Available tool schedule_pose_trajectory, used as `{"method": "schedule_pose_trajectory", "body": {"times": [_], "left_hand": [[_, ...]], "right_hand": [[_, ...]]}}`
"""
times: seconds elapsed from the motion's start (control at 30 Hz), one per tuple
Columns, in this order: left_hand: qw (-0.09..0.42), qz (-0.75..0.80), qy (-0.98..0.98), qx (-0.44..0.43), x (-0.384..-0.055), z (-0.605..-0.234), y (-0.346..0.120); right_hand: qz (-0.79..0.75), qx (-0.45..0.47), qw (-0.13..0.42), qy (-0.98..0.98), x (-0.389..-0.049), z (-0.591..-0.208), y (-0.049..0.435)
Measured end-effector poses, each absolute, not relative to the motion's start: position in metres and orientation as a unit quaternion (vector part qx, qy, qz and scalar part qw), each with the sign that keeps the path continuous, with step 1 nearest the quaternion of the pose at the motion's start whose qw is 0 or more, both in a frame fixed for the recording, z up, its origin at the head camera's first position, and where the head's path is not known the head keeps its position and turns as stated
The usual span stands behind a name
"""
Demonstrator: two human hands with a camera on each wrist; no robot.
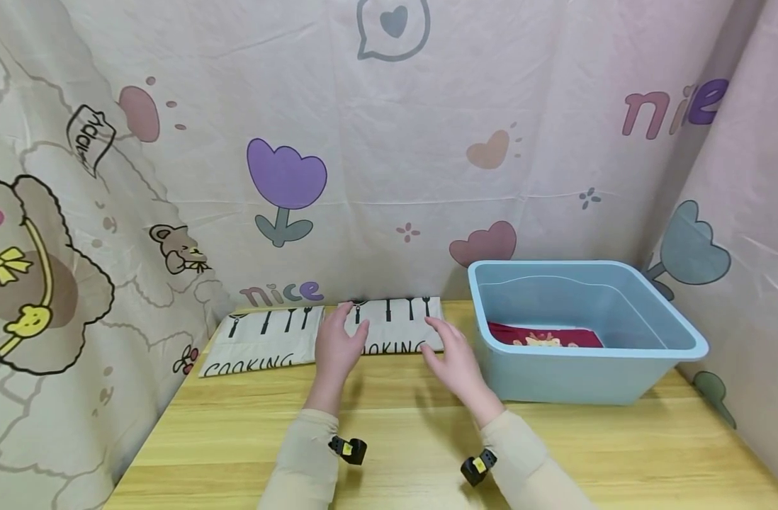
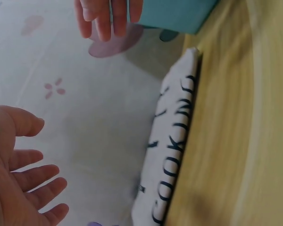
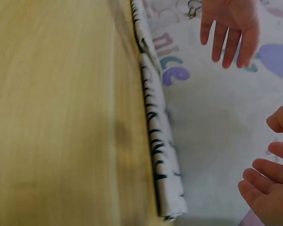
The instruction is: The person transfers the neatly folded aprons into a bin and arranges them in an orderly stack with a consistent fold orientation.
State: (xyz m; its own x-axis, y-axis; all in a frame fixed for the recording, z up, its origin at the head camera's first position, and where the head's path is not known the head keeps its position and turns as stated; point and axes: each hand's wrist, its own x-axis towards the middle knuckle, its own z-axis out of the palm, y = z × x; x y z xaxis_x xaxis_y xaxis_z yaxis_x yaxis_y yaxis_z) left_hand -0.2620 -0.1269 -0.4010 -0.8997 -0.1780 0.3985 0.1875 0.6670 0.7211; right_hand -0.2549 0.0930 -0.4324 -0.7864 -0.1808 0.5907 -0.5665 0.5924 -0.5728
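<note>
Two folded white cloths with black utensil prints and "COOKING" lettering lie side by side at the back of the table. My left hand (image 1: 338,342) hovers over the left end of the right-hand folded cloth (image 1: 392,322), fingers spread and holding nothing. Near that cloth's right end is my right hand (image 1: 454,360), also spread and empty. The other folded cloth (image 1: 261,341) lies to the left of my left hand. In the left wrist view, the right-hand cloth (image 2: 172,146) appears apart from the fingers; the right wrist view shows both palms facing inward above it.
A light blue plastic bin (image 1: 580,375) stands on the right of the table, with a dark red printed cloth (image 1: 545,336) inside. A patterned curtain (image 1: 389,156) hangs behind the wooden table (image 1: 389,453) and along both sides.
</note>
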Motion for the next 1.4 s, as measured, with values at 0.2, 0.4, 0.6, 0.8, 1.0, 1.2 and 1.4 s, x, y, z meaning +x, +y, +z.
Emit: {"method": "schedule_pose_trajectory", "body": {"times": [0.2, 0.4, 0.6, 0.8, 1.0, 1.2, 1.4], "left_hand": [[0.211, -0.406, -0.889, 0.012, -0.277, -0.412, -0.133], [0.209, -0.395, -0.894, 0.023, -0.292, -0.416, -0.139], [0.186, -0.388, -0.902, 0.028, -0.309, -0.421, -0.145], [0.171, -0.396, -0.901, 0.042, -0.323, -0.425, -0.153], [0.154, -0.395, -0.904, 0.05, -0.331, -0.423, -0.157], [0.138, -0.41, -0.899, 0.063, -0.338, -0.423, -0.161], [0.093, -0.456, -0.88, 0.094, -0.344, -0.427, -0.171]], "right_hand": [[0.416, 0.18, 0.221, -0.864, -0.275, -0.446, 0.093], [0.447, 0.133, 0.18, -0.866, -0.292, -0.45, 0.092], [0.455, 0.108, 0.162, -0.869, -0.308, -0.451, 0.09], [0.461, 0.095, 0.16, -0.867, -0.322, -0.447, 0.086], [0.443, 0.081, 0.152, -0.88, -0.337, -0.445, 0.085], [0.457, 0.044, 0.131, -0.879, -0.349, -0.448, 0.088], [0.466, 0.013, 0.117, -0.877, -0.357, -0.457, 0.086]]}}
